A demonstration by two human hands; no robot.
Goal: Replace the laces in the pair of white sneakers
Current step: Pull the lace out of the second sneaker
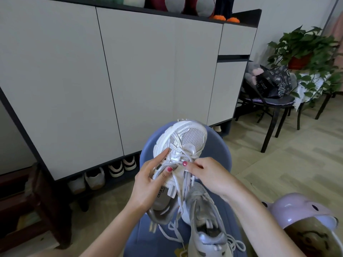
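Left hand (148, 184) grips the white sneaker (178, 151) from its left side, index finger stretched up along the upper, thumb curled over a loop of the lace (182, 184) near the eyelets; shoe is held up tilted, toe pointing away, over a blue seat (217, 151). Right hand (206, 175) sits on the right of the lace area, fingers closed narrow, pinching lace at the middle eyelets, thumb tip touching the crossing. Loose lace ends hang down from the tongue between both hands. Second sneaker (202, 219) lies lower on the blue seat, just under the held one, heel toward the camera, its laces loose and spilled beside it. Lilac plastic stool (300, 210) at lower right, white cabinet (130, 75) behind, shoes (111, 173) in the gap under it
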